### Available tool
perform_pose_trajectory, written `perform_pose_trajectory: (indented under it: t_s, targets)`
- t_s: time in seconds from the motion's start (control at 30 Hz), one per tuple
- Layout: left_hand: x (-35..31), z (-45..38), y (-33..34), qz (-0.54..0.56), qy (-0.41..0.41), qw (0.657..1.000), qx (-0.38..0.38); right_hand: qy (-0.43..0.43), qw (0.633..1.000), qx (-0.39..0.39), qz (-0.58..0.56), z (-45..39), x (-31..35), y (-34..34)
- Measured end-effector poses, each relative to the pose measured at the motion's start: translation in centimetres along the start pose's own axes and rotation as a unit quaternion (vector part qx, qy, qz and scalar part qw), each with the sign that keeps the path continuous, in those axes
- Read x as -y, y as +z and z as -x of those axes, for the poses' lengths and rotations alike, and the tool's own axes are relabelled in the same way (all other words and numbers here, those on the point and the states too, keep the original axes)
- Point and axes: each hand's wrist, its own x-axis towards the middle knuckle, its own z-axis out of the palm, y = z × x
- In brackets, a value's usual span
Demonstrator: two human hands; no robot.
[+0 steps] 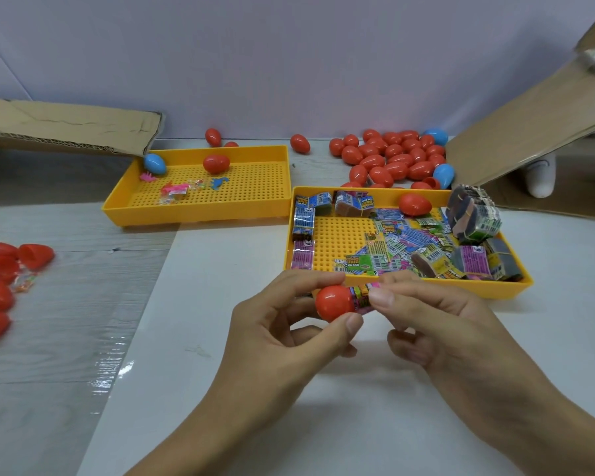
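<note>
Egg half (334, 301) pinched in left grip (282, 324), leaflet (364, 294) protruding.

1. Bright, even light from above; only a faint shadow lies under the left hand (275, 338).
2. Glare streaks the glossy film (112, 374) at left.
3. Wide-angle distortion bends the edges; the cardboard flap (529, 132) looks blurred.

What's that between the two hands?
A red egg, held by the left hand, with a colourful leaflet pinched by the right hand. Head view.

Left hand (279, 327) and right hand (437, 326) are bare — nails trimmed short.
</note>
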Motion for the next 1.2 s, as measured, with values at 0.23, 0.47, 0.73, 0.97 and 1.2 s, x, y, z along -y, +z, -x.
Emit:
perform_pose_trajectory:
  t_s: [0.23, 0.47, 0.73, 0.97, 1.2]
  targets:
    - [0.3, 0.0, -0.1, -0.022, 0.01, 1.0, -0.016, 0.01, 1.0, -0.012, -0.013, 0.1, 0.2, 0.5]
    - [0.5, 0.0, -0.1, -0.041, 0.008, 0.999, -0.02, 0.052, 0.998, 0.005, -0.018, 0.3, 0.1, 0.5]
    - [0.6, 0.2, 0.0, -0.082, 0.028, 0.996, -0.035, 0.002, 0.999, -0.026, 0.021, 0.0, -0.5, 0.5]
    - [0.5, 0.3, 0.0, -0.108, 0.058, 0.992, -0.034, -0.057, 0.997, -0.038, 0.043, -0.1, -0.8, 0.3]
    - [0.5, 0.2, 0.0, -0.094, 0.05, 0.994, -0.03, -0.124, 0.988, -0.045, 0.08, -0.2, -0.5, -0.6]
